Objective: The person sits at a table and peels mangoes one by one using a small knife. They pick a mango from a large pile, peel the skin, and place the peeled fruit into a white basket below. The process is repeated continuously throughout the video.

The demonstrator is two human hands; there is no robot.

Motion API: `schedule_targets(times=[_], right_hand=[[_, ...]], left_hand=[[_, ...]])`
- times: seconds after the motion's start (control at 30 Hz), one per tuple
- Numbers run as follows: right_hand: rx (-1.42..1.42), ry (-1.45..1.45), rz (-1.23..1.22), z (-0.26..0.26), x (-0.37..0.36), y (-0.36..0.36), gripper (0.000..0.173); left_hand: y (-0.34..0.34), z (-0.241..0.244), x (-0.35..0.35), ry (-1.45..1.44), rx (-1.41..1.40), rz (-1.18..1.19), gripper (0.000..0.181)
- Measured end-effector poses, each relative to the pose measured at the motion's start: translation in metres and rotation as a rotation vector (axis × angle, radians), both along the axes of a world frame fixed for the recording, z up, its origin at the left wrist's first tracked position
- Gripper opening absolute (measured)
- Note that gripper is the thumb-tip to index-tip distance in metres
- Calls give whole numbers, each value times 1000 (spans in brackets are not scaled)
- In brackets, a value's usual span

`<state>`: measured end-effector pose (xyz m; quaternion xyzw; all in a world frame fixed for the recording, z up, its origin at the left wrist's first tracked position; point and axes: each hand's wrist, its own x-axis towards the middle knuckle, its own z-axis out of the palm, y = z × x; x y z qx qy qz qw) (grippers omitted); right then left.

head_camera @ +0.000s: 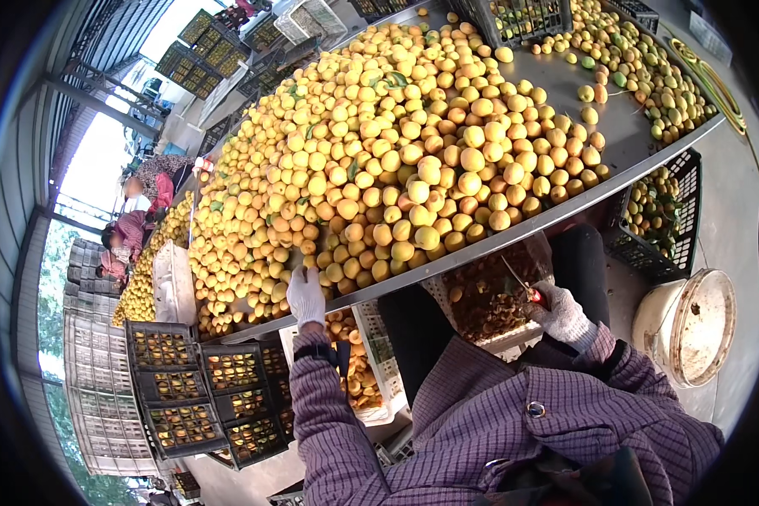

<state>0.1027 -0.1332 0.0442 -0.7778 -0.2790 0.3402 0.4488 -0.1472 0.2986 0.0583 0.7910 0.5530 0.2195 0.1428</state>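
A large heap of yellow-orange apricots [354, 164] covers much of the metal table [430, 267]. My left hand [306, 296], in a white glove, is at the table's near edge, its fingertips among the apricots; whether it grips one is hidden. My right hand [560, 313], also gloved, is shut on the red handle of a small knife [517, 275], with the thin blade pointing up and left. Beneath that blade, between my knees, stands a crate of dark, wet-looking fruit scraps [490, 294]. Halved apricots [360, 373] fill a pale crate below my left forearm.
Greener fruit [664, 95] lies at the table's far right beside a black crate [531, 22]. A lidded white bucket [702, 329] and a black crate of greenish fruit [654, 215] are on the right floor. Stacked crates [183, 424] stand left. Other people [123, 243] are at far left.
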Motion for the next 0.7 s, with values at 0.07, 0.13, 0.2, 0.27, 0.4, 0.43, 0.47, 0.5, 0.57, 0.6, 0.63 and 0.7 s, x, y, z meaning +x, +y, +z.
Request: schedule_targets(times=[0.07,0.13,0.2,0.27,0.4,0.43,0.47,0.5,0.57,0.6,0.63,0.7], right_hand=[[-44,-31,2,2,0,-4,26],[-99,-63,-16,-9,0,-15,27],[-89,-57,-31,-8,-5,-17,29],[-113,27,-30,-8,-6,-17,31],[-37,-89,-69,-11,-14,-15,34],[-12,-79,-40,-15,-14,-13,32],[10,-65,-14,-19,-13,-12,29],[24,-49,1,-20,-13,-12,27],[66,24,46,-6,-13,-4,22],[104,79,71,5,-13,0,22],[146,129,98,18,-11,6,23],[150,93,161,42,-13,18,23]], left_hand=[[40,-13,5,117,-13,23,42],[61,-13,23,366,-113,73,53],[80,-17,25,495,-226,121,61],[97,-20,15,469,-266,87,59],[82,-12,6,-152,-296,-66,49],[68,-6,3,-475,-298,-106,45],[53,2,4,-647,-359,-123,46],[35,8,8,-815,-431,-145,48],[-19,24,34,-1021,-630,-358,51],[-49,29,50,-1094,-738,-444,50],[-78,32,66,-1172,-846,-527,50],[-127,30,86,-1218,-972,-617,54]])
